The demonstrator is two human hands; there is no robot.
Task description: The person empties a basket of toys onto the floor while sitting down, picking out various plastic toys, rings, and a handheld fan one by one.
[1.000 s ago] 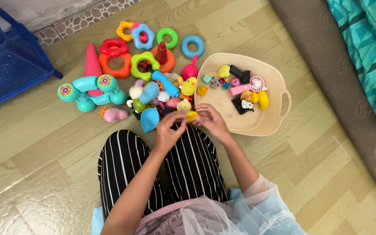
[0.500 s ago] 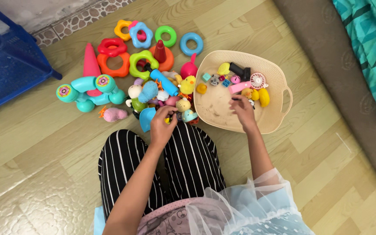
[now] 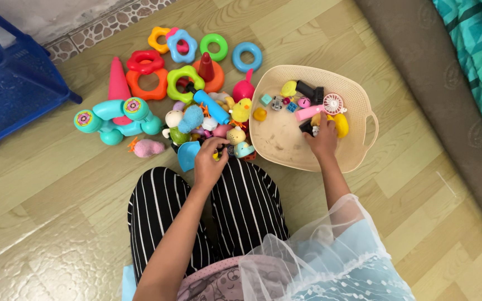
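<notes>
Head view: my right hand (image 3: pixel 323 141) inside cream basket (image 3: pixel 364 103), fingers curled over small black toy (image 3: pixel 307 128) beside yellow toy (image 3: pixel 340 125); grip on it unclear. My left hand (image 3: pixel 208 161) at edge of toy heap (image 3: pixel 207 120) on floor, fingers bent round small dark toy (image 3: pixel 222 150), near blue scoop (image 3: pixel 188 155). Coloured rings (image 3: pixel 185 56) lie beyond heap.

The basket (image 3: pixel 358 100) lies on the floor (image 3: pixel 57 184), right of the toy pile (image 3: pixel 207 120). The right hand (image 3: pixel 323 142) is inside the basket, among small toys (image 3: pixel 308 103) along its far side. The left hand (image 3: pixel 208 163) is at the pile's near edge, just before the knees (image 3: pixel 218 195). Rings (image 3: pixel 196 53) lie behind the pile. A crate (image 3: pixel 6 78) stands far left, a mat (image 3: pixel 436 95) to the right.
</notes>
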